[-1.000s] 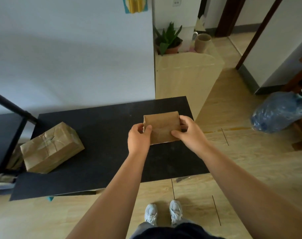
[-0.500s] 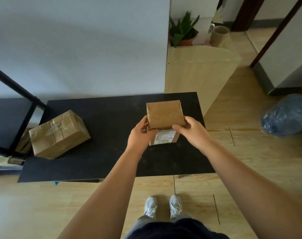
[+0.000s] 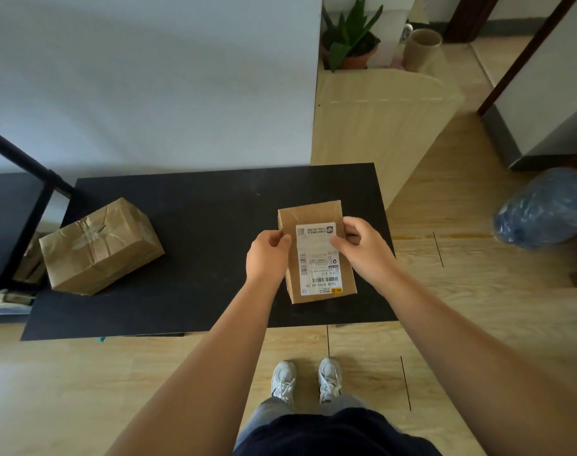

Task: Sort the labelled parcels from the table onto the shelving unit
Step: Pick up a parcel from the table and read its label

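I see the small parcel [image 3: 316, 255] held above the black table [image 3: 198, 225], label [image 3: 318, 258] facing up (print too small to read). My left hand [image 3: 268, 253] pinches its nine o'clock edge, right hand [image 3: 362, 243] its three o'clock edge, thumb on the label. A larger parcel [image 3: 99, 246] lies at nine o'clock, beside the shelving unit [image 3: 23, 205].

"1028 6155-00 28" on parcel label [image 3: 318, 258]
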Tool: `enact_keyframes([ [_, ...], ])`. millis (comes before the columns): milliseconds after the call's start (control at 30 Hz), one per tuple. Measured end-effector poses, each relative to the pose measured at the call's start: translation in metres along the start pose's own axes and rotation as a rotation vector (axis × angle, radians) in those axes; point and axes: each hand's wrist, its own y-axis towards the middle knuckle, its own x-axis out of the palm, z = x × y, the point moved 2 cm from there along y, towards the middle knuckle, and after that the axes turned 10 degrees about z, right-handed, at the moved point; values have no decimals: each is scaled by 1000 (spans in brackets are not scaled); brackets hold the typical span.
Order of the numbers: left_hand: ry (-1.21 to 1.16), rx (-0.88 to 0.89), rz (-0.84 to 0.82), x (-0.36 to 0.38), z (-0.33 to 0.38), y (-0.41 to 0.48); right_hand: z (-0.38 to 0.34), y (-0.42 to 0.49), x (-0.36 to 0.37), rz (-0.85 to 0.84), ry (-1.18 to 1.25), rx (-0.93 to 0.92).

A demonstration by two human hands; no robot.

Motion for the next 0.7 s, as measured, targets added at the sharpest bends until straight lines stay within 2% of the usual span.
enact_keyframes([
  [133, 73, 56, -79, 6, -10, -1, 7, -2, 9, -69, -70, 15],
  [233, 186, 155, -66, 9, -15, -2, 11, -5, 11, 38, -136, 13],
  [333, 312, 275, -13, 7, -11, -1, 23, -10, 11, 106, -330, 34],
  [433, 409, 400, 20, 4, -5, 1, 38, -16, 13, 10, -443, 66],
  [533, 526, 513, -5, 5, 2, 7, 43, -19, 14, -36, -457, 59],
  [700, 729, 537, -109, 7, 8, 24, 41, -15, 13, -51, -495, 20],
])
